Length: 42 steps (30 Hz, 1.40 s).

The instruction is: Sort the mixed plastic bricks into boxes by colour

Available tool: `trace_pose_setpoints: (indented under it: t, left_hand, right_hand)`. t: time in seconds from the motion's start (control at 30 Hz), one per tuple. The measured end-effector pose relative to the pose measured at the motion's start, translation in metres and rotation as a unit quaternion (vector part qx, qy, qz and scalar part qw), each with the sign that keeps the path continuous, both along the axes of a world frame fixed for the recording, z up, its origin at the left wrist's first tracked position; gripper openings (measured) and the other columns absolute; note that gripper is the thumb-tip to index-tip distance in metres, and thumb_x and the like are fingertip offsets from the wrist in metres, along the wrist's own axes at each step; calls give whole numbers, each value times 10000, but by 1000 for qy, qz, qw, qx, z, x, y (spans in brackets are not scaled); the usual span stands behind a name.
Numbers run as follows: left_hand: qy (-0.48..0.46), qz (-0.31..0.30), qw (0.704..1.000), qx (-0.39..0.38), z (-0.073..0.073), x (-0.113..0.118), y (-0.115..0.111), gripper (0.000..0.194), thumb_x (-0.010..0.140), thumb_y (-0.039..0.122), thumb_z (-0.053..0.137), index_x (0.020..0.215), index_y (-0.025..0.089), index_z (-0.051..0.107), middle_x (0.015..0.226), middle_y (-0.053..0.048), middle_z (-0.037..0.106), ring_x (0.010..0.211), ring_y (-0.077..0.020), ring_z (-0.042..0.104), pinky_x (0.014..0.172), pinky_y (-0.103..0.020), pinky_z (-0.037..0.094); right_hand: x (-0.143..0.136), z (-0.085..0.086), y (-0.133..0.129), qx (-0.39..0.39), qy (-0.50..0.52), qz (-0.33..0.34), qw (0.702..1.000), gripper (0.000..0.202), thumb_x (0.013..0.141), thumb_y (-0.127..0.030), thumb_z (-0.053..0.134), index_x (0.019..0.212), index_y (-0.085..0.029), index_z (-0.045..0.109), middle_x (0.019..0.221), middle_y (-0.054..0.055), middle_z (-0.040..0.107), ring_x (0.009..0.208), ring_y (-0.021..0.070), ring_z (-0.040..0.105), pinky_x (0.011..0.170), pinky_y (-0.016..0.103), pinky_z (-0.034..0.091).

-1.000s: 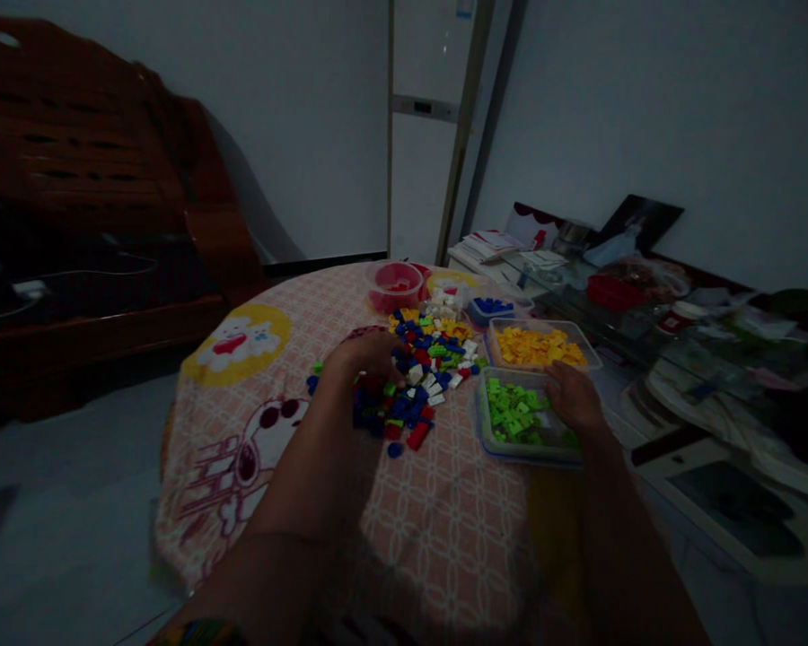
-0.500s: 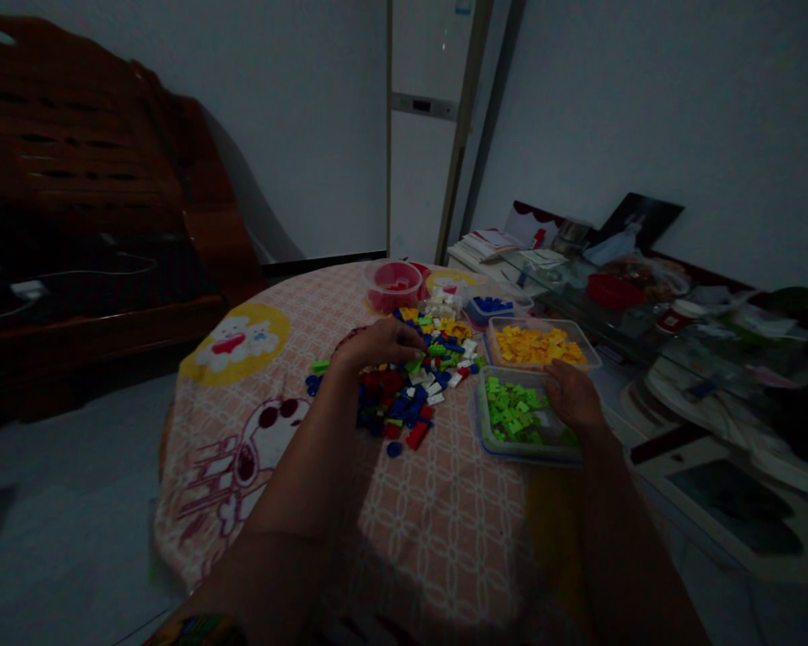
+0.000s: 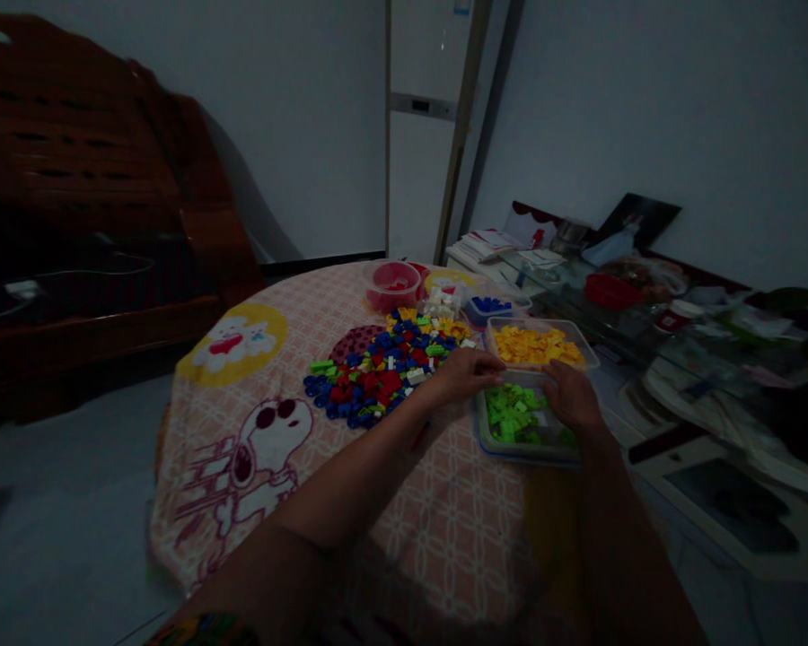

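My left hand (image 3: 469,371) is over the left rim of a clear plastic box (image 3: 483,440), its fingers pressed together. What they hold, if anything, is too dark and small to make out. Light green building bricks (image 3: 512,411) lie in that box. My right hand (image 3: 572,395) grips the box's far right edge, thumb and fingers at the rim. To the left, a mixed heap of building bricks (image 3: 370,386) in blue, red, green, white and yellow spreads over the tablecloth (image 3: 437,520).
Behind the green bricks stands a box of yellow bricks (image 3: 537,345). Farther back are a tub of blue bricks (image 3: 490,305), white bricks (image 3: 443,302) and a round pink tub (image 3: 391,285). A cluttered glass table (image 3: 558,292) borders the right side.
My left hand has moved right, from above the mixed heap to the left rim of the box with green bricks. The right hand stays at that box's edge.
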State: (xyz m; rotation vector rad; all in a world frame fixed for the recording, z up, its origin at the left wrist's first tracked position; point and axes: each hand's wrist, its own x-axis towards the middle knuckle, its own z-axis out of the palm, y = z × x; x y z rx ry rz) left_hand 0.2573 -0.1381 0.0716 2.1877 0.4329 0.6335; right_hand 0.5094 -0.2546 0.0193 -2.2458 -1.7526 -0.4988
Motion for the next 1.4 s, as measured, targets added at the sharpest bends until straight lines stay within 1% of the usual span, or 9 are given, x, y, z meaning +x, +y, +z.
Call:
trace_pose_setpoints:
  t: [0.13,0.23,0.4,0.6,0.77,0.9,1.07,1.23,1.4]
  left_hand:
    - [59,146,976,148,-3,-13,20,280,851,178,616,1111,159,716,1118,-96,720,1066,-216,648,978,-331,491]
    - [130,211,947,203,-11,-22,34,306,841,135,603,1130,167,695,1185,-121,685,1147,-233,614,1028,-352,473]
    - [257,212,917,218,-20,-30,44,285,850,141,564,1101,137,699,1162,-155,680,1162,-273,596,1021,-379,465]
    - [255,241,914,205,-22,-32,46,330,828,164,587,1144,161,682,1189,-142,669,1150,-264,613,985,-341,481]
    - [257,252,913,190,-20,-32,45,365,831,202,613,1195,183,620,1159,-134,694,1128,-284,632,939,-363,496]
    - [237,251,922,177,-22,-33,47,330,840,201,610,1169,180,611,1137,-132,697,1119,-291,629,934,-383,485]
    - [112,207,962,136,-12,-29,44,266,800,154,616,1064,167,640,1042,-85,708,983,-217,648,875,-318,485]
    - [11,115,988,102,8,-19,21,219,803,194,610,1010,159,671,893,-36,691,796,-157,613,773,-278,477]
    - [-2,38,997,71,6,-1,-5,202,820,257,646,991,164,699,834,-30,697,761,-154,612,730,-264,470]
  right_hand:
    - [1,-1,-1,10,-2,8,1000,363,925,-240,455,1180,-112,680,1327,192,632,1224,308,590,1065,472,449]
    - [1,-1,-1,14,7,9,1000,356,912,-240,469,1170,-128,687,1315,184,641,1207,315,598,1050,489,460]
    - [1,1,0,11,15,11,1000,368,909,-256,463,1161,-118,694,1305,195,644,1196,329,604,1038,503,471]
    - [1,-1,0,22,11,10,1000,377,891,-256,456,1156,-141,698,1284,178,659,1184,325,607,1028,511,476]
    - [1,-1,0,22,14,12,1000,390,889,-251,445,1170,-137,690,1290,180,656,1199,327,595,1045,527,457]
    - [1,-1,0,16,13,10,1000,384,898,-245,444,1164,-118,689,1305,191,643,1204,324,593,1050,513,456]
    - [0,-3,-1,31,17,7,999,375,916,-257,445,1184,-137,678,1321,187,633,1224,326,580,1042,522,462]
    - [1,-2,-1,18,10,11,1000,381,911,-256,444,1187,-129,675,1314,184,636,1220,322,583,1047,500,459]
    - [1,-3,-1,26,9,13,1000,384,900,-256,444,1180,-132,675,1308,184,638,1207,323,586,1038,497,462]
